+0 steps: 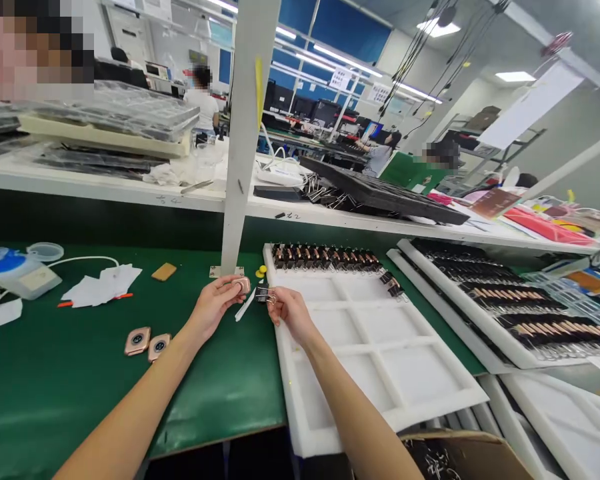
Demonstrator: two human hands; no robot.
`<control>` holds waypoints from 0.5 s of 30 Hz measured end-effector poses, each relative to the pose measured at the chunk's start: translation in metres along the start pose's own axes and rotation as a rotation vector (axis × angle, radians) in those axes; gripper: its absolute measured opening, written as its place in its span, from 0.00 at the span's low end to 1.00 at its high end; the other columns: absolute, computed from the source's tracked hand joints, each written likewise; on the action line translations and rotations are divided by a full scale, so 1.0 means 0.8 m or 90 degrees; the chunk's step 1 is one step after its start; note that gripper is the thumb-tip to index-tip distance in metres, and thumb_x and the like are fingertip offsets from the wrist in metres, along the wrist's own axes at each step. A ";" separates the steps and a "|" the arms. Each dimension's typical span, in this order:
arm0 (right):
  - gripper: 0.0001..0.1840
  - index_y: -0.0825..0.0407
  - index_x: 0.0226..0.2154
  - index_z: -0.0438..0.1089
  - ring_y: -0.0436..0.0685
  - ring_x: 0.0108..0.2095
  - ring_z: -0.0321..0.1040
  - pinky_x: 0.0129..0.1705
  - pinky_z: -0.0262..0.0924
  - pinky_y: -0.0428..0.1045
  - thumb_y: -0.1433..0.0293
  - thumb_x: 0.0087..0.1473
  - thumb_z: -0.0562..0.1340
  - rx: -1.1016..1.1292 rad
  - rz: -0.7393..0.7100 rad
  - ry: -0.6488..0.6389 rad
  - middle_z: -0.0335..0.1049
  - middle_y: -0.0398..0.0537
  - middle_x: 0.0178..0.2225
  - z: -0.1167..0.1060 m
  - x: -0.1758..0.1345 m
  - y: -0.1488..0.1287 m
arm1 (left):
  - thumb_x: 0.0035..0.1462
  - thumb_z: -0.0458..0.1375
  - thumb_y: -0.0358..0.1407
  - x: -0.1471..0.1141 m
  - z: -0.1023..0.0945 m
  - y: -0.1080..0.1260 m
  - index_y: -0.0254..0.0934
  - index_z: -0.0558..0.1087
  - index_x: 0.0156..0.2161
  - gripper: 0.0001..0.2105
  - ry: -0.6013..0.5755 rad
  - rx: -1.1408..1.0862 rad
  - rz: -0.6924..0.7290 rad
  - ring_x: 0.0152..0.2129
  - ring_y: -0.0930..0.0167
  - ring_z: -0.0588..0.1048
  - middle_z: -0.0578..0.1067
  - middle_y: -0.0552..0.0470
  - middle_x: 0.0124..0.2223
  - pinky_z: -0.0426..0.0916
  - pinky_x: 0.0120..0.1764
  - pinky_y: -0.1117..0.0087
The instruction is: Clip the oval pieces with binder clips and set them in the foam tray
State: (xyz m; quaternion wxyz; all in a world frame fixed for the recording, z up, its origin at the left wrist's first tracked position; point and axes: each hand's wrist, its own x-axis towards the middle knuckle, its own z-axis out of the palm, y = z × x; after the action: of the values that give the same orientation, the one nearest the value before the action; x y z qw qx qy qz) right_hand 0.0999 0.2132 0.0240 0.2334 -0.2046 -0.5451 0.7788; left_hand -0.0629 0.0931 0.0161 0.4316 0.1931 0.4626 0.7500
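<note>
My left hand [215,303] pinches a rose-gold watch case [243,285] by its edge, above the green mat. Close beside it, my right hand [291,310] grips a black binder clip [263,294] by its wire handles. The clip is near the watch case; whether they touch I cannot tell. On the mat to the left lie two more rose-gold watch cases [138,341], their round dark backs facing up. Under my right forearm is a white foam tray [375,313]. Along its far edge stands a row of clipped watch cases [325,256], with a few more at the right side.
A second foam tray [525,357] with rows of clipped cases stands at the right. A white post [247,133] rises behind my hands. Left are white wipes [100,285], a blue-topped bottle [3,263] and a tan block [164,271]. A shelf [190,200] crosses the back; co-workers sit beyond.
</note>
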 end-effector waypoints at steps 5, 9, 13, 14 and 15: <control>0.25 0.55 0.37 0.77 0.49 0.18 0.62 0.19 0.57 0.47 0.49 0.53 0.68 -0.074 -0.047 0.010 0.70 0.43 0.24 -0.002 -0.011 0.008 | 0.45 0.75 0.38 -0.003 -0.002 0.004 0.34 0.80 0.43 0.19 -0.026 0.001 -0.022 0.30 0.70 0.78 0.83 0.47 0.37 0.73 0.37 0.68; 0.25 0.54 0.41 0.77 0.51 0.22 0.66 0.25 0.63 0.50 0.50 0.54 0.68 -0.110 -0.066 0.001 0.72 0.44 0.27 -0.003 -0.013 0.011 | 0.46 0.74 0.39 -0.002 -0.009 0.007 0.34 0.81 0.44 0.20 -0.047 0.042 -0.032 0.29 0.69 0.78 0.83 0.45 0.37 0.74 0.37 0.66; 0.25 0.54 0.45 0.76 0.51 0.23 0.65 0.26 0.62 0.50 0.51 0.55 0.67 -0.142 -0.064 -0.005 0.71 0.44 0.27 -0.003 -0.013 0.016 | 0.45 0.75 0.40 -0.001 -0.014 0.008 0.33 0.82 0.43 0.20 -0.057 0.100 -0.026 0.30 0.66 0.79 0.84 0.42 0.38 0.75 0.36 0.64; 0.25 0.54 0.45 0.76 0.51 0.23 0.65 0.26 0.62 0.50 0.51 0.55 0.67 -0.150 -0.061 -0.001 0.71 0.44 0.27 -0.003 -0.013 0.017 | 0.44 0.75 0.40 -0.001 -0.014 0.008 0.33 0.82 0.43 0.20 -0.059 0.114 -0.024 0.30 0.65 0.79 0.84 0.42 0.38 0.75 0.36 0.64; 0.25 0.54 0.46 0.76 0.51 0.24 0.65 0.26 0.62 0.50 0.51 0.55 0.67 -0.159 -0.059 0.001 0.71 0.44 0.28 -0.003 -0.013 0.018 | 0.43 0.76 0.40 -0.001 -0.014 0.008 0.33 0.82 0.42 0.20 -0.061 0.129 -0.021 0.30 0.65 0.79 0.84 0.42 0.38 0.75 0.36 0.64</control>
State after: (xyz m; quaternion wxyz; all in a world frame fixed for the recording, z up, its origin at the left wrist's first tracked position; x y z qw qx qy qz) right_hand 0.1077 0.2046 0.0102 0.2423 -0.2073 -0.6465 0.6931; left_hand -0.0732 0.0853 0.0161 0.4440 0.2633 0.5178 0.6822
